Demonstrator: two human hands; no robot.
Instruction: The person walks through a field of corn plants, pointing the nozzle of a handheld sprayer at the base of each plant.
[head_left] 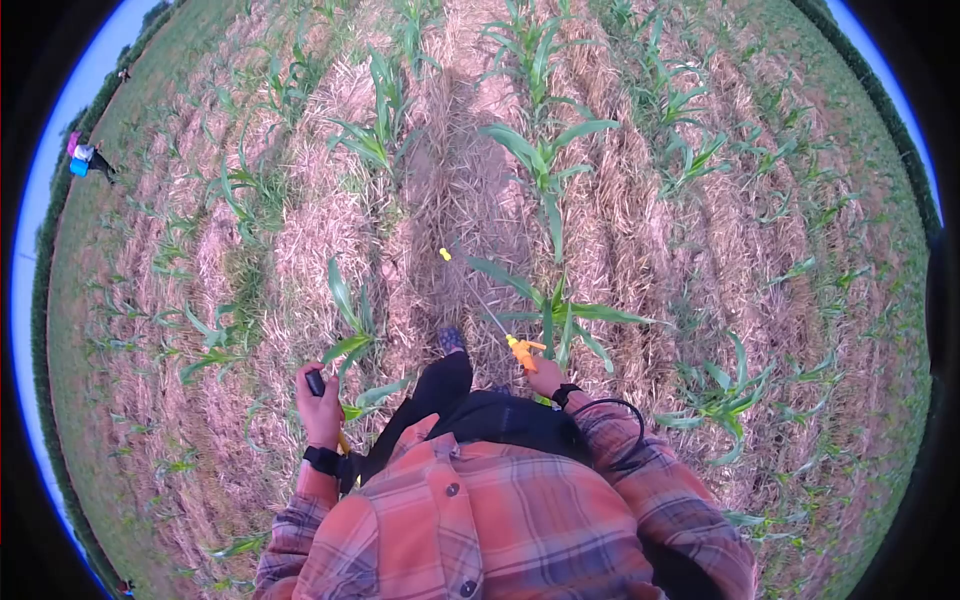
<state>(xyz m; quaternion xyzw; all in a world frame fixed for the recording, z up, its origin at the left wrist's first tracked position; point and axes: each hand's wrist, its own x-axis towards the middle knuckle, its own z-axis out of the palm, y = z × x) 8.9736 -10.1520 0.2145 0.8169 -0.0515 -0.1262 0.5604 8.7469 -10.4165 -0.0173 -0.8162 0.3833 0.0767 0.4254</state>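
Note:
My right hand is closed around the yellow-orange trigger handle of a spray wand. Its thin metal tube slants forward and left, ending in a yellow nozzle over the straw between two crop rows. A black hose loops beside my right forearm. At my left side, my left hand wraps round a black handle grip; a yellow part shows just below that hand. Closest to the wand handle stands a young maize plant.
Rows of maize plants run ahead through dry straw. One shoe is on the strip between rows, with a maize plant to its left. Far off at upper left is another person with something blue.

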